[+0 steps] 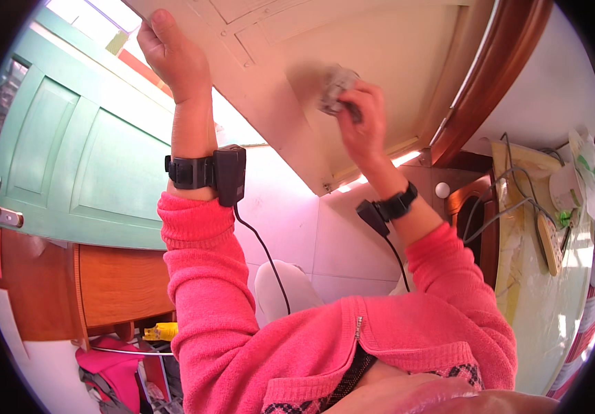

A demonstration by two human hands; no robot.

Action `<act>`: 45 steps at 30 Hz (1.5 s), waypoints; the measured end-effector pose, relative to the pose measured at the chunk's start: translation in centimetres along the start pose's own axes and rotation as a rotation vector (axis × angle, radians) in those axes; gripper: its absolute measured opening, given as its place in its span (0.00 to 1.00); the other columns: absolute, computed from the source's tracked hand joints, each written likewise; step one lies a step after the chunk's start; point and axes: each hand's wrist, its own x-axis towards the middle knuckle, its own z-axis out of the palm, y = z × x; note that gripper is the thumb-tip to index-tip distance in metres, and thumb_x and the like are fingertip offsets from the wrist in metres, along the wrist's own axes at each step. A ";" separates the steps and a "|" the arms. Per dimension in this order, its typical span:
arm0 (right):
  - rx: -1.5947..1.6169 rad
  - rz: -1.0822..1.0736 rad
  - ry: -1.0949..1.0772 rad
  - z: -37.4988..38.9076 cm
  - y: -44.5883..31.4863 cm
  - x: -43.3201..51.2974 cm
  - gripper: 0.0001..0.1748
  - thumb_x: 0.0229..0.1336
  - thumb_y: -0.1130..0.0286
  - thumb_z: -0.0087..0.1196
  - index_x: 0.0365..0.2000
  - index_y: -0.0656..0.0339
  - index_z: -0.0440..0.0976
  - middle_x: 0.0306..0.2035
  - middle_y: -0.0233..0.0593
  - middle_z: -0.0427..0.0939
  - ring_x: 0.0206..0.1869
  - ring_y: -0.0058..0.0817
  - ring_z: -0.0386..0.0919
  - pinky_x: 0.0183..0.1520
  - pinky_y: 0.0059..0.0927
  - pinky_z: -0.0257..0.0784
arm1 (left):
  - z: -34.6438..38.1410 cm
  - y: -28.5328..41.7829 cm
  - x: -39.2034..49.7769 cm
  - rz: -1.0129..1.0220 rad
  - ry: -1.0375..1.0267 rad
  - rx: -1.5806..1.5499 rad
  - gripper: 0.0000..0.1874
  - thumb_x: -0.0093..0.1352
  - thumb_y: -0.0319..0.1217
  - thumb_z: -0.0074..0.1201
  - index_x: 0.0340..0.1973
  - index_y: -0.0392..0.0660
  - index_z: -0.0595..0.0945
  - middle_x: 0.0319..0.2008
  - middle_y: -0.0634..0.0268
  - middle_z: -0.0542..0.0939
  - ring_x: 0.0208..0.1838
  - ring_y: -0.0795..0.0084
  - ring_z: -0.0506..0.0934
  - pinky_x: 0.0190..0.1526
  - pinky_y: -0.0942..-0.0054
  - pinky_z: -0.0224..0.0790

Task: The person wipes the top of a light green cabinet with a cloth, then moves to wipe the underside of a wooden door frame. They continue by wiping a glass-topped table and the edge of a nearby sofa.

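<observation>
A cream-painted panelled door (287,119) stands in front of me, its lower corner near the tiled floor. My left hand (176,59) grips the door's free edge, with the thumb up and the fingers curled partly out of sight. In my right hand (367,116) is a crumpled grey cloth (338,90), held at the door's inner panel and slightly blurred. The fingers are bent around the cloth, and its exact contact with the panel is hard to tell. Each wrist wears a black strap with a small box and a cable.
On the left is a green door (96,160) with a metal lever handle (5,215), above a wooden cabinet (121,284). A brown door frame (494,77) rises on the right. Cables and a power strip (548,243) lie on a covered table (540,321).
</observation>
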 end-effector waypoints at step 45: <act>-0.446 0.309 0.711 -17.9 15.1 16.9 0.08 0.58 0.67 0.53 0.35 0.60 0.74 0.23 0.34 0.74 0.23 0.25 0.74 0.25 0.34 0.70 | 1.0 1.3 -1.2 -0.187 0.094 0.198 0.31 0.73 0.54 0.42 0.51 0.35 0.70 0.47 0.59 0.72 0.47 0.66 0.68 0.53 0.67 0.62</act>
